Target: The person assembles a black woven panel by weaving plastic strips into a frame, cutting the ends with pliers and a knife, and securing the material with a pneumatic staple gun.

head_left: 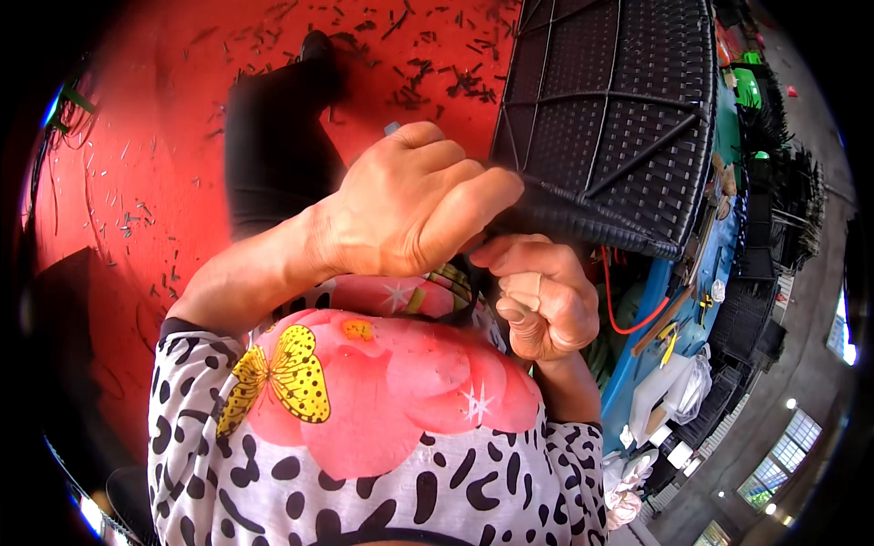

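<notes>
My left hand (419, 200) is closed in a fist in front of my chest, its back toward me. A small grey-blue end (391, 128) pokes out above its knuckles; the rest of that thing is hidden. Close beside it on the right, my right hand (551, 296) has its fingers curled in, with a beige wrap (525, 289) round one finger. What it grips, if anything, is hidden. Just beyond both hands leans a black woven wicker furniture piece (619, 109) with thin frame bars across it. Its near lower edge comes close to my fingers.
Dark cut scraps (446, 82) lie scattered over the red floor (164, 109). My black-trousered leg (273, 136) stretches out at the left. To the right, a red hose (624, 329) curves beside a blue bench edge (646, 309), with stacked black wicker pieces (742, 318) farther off.
</notes>
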Available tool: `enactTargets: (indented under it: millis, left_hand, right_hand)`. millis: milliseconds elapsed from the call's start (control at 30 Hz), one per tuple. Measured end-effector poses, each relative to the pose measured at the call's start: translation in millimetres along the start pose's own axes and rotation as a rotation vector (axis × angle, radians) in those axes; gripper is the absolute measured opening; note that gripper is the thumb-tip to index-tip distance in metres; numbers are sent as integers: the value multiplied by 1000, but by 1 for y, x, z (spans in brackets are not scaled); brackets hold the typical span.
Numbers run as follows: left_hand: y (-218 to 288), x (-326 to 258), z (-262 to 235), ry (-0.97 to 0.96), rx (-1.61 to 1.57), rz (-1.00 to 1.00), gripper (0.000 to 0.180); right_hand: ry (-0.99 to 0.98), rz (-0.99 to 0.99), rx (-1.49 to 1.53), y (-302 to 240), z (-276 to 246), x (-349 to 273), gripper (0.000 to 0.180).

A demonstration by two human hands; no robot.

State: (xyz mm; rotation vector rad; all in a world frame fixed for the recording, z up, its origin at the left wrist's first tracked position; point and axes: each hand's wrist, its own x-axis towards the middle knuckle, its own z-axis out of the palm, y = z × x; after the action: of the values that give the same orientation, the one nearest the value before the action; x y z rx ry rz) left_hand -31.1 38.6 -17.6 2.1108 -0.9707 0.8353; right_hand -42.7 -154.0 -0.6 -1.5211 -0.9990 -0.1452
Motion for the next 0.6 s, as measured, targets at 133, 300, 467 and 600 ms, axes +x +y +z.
enactTargets:
  millis: [133,300,467,600]
  left_hand:
    - [2,-3,1,-5,17,-15,55]
    - [-12,10,9,24,65,-25,57]
    - [-40,39,18,13,60,-133,57]
    - [-57,49,19,21,70,-94,60]
  right_hand:
    - [-29,16,-95,-5,-1,4,20]
    - [150,141,-119,1,1,18,15]
    - [234,263,-21,16,-14,55,13]
    - [259,310,96,23,-18,77,16]
